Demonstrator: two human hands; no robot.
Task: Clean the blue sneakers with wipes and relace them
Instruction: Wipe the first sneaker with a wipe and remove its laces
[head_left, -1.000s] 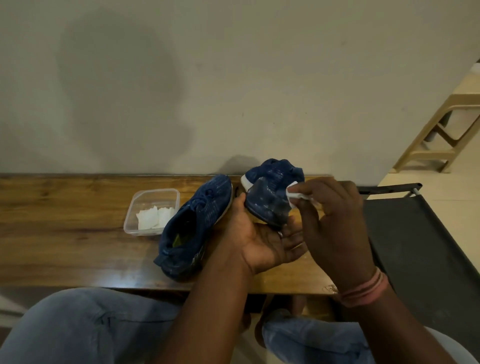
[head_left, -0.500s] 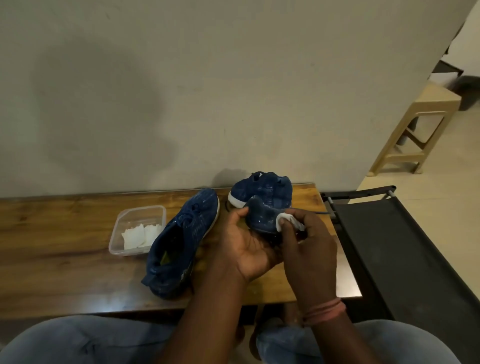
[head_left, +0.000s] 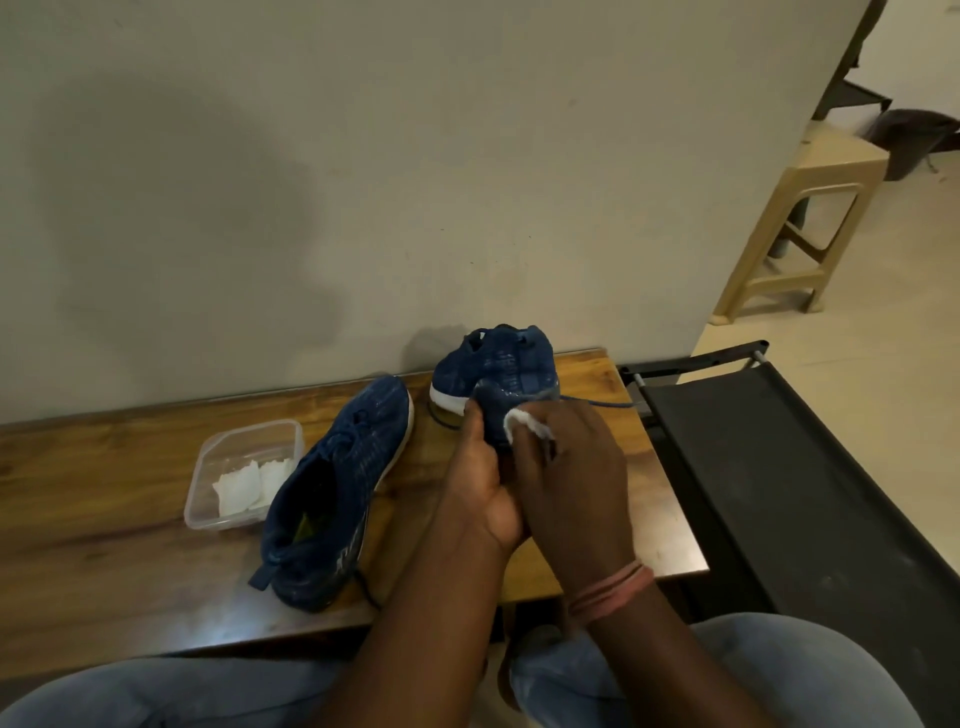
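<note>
Two blue sneakers are on the wooden table (head_left: 104, 519). One sneaker (head_left: 332, 493) lies flat in the middle, toe toward the wall. My left hand (head_left: 480, 478) grips the heel end of the second sneaker (head_left: 498, 371), which is tilted up with its white sole edge showing. My right hand (head_left: 571, 467) pinches a white wipe (head_left: 524, 423) and presses it against that sneaker. A blue lace (head_left: 597, 401) trails off to the right from the held sneaker.
A clear plastic tub (head_left: 244, 441) holding white wipes sits left of the flat sneaker. A black fabric cot (head_left: 805, 493) stands right of the table. A beige plastic stool (head_left: 800, 228) stands on the floor at the far right. A wall runs behind the table.
My right hand with the wipe has slid down along the held sneaker toward me. The camera view has shifted, so the table sits lower and more floor shows at right.
</note>
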